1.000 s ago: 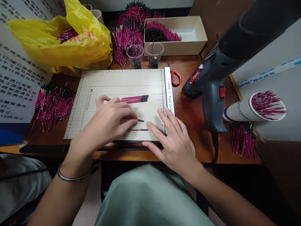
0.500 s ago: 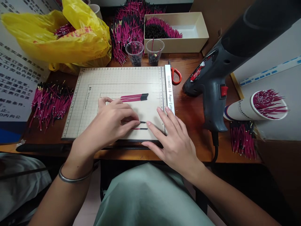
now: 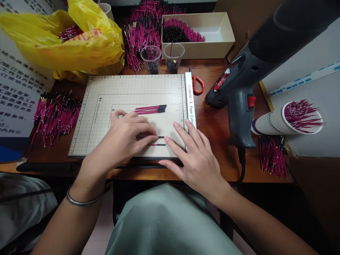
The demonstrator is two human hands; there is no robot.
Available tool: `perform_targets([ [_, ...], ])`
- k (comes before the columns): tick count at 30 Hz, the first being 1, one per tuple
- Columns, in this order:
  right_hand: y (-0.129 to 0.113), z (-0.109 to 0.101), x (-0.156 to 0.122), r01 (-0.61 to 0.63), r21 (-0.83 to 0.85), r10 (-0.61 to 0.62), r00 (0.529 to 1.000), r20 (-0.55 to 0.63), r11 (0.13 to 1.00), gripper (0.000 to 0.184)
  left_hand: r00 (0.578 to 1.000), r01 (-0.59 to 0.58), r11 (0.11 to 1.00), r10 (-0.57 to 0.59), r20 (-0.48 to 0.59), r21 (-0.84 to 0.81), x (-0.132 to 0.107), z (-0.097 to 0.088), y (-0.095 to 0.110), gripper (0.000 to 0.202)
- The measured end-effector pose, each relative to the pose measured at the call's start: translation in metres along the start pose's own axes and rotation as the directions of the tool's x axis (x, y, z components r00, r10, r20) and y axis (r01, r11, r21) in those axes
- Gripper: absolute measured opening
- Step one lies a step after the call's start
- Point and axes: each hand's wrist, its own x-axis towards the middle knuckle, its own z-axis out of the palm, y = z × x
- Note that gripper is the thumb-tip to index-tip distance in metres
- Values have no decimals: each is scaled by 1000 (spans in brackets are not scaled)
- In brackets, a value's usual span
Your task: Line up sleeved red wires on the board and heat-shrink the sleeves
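On the gridded board of a paper cutter (image 3: 92, 106), my left hand (image 3: 129, 136) pinches a wire whose black-sleeved end (image 3: 160, 137) sticks out past the fingertips. My right hand (image 3: 195, 152) is spread, palm down, over the board's right edge, its index fingertip at the tip of that sleeve. Just nearer to me lies a second magenta wire with a black end (image 3: 160, 144), partly hidden under my left hand. Farther up the board, several magenta wires with black sleeves (image 3: 151, 109) lie side by side in a row.
At the right, a heat gun (image 3: 240, 106) leans across the desk, beside a paper cup of wires (image 3: 289, 120). Red-handled scissors (image 3: 199, 85), two plastic cups (image 3: 151, 63) and a cream box (image 3: 212, 51) stand behind the board. Left are a yellow bag (image 3: 87, 53) and a wire pile (image 3: 54, 117).
Both hands keep almost the same pose, left pinching the wire and right fingertip at its end. The whole view has shifted very slightly.
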Motion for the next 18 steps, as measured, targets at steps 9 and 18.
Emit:
perform_targets([
  [9, -1, 4, -4, -31, 70, 40, 992, -117, 997, 51, 998, 56, 998, -55, 36, -15, -1, 0, 3, 24],
  [18, -1, 5, -6, -51, 106, 64, 991, -121, 993, 42, 996, -33, 998, 38, -78, 58, -17, 0, 9, 23],
])
